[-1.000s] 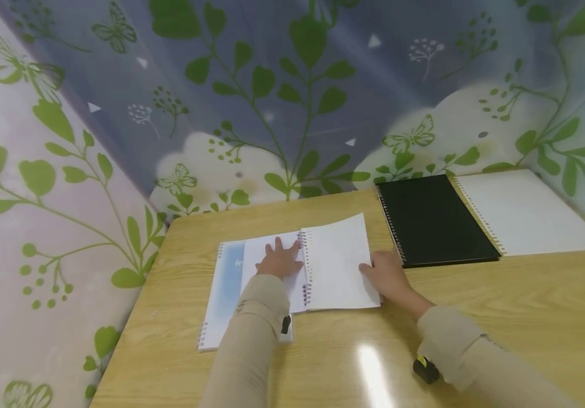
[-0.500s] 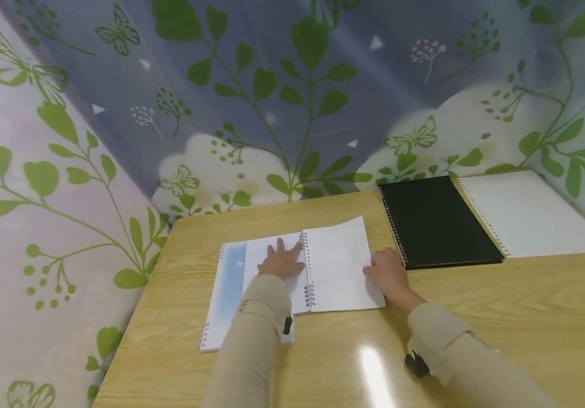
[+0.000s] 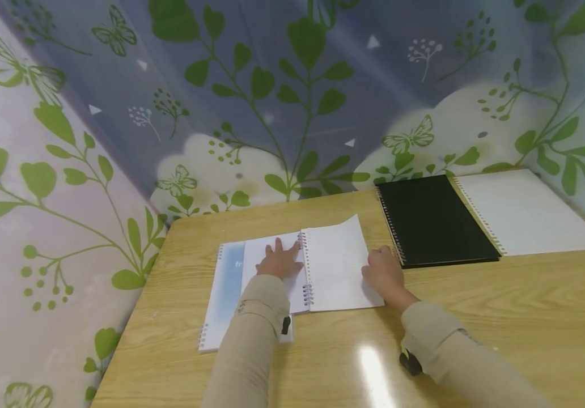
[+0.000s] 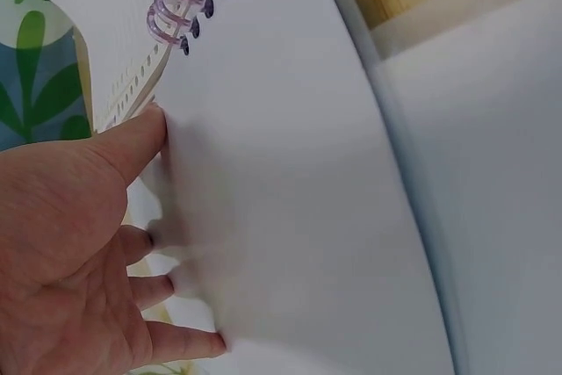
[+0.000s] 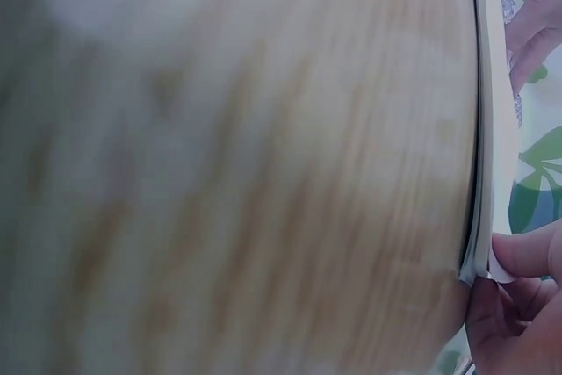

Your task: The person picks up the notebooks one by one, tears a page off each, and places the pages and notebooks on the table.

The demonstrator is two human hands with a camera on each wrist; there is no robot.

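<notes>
A small spiral notebook (image 3: 338, 266) lies spread on the wooden table, white pages on both sides of its purple rings (image 4: 180, 6). My left hand (image 3: 279, 262) rests with spread fingers on the left page, close to the binding. At the right edge, my right hand (image 3: 385, 273) pinches a page (image 5: 500, 268) between thumb and finger, near the stacked sheets and dark back cover. The far right corner of that page lifts into a point. Under the notebook's left side, another ring-bound book (image 3: 227, 289) with a blue printed panel is partly covered.
To the back right lies a larger wire-bound book, its black side (image 3: 435, 221) next to a white page (image 3: 529, 215). Patterned fabric (image 3: 292, 102) with green leaves hangs behind and to the left of the wooden table (image 3: 476, 294).
My right hand has shifted slightly along the page edge, its thumb now drawn in. The right forearm has swung a little left. My left hand stays in place.
</notes>
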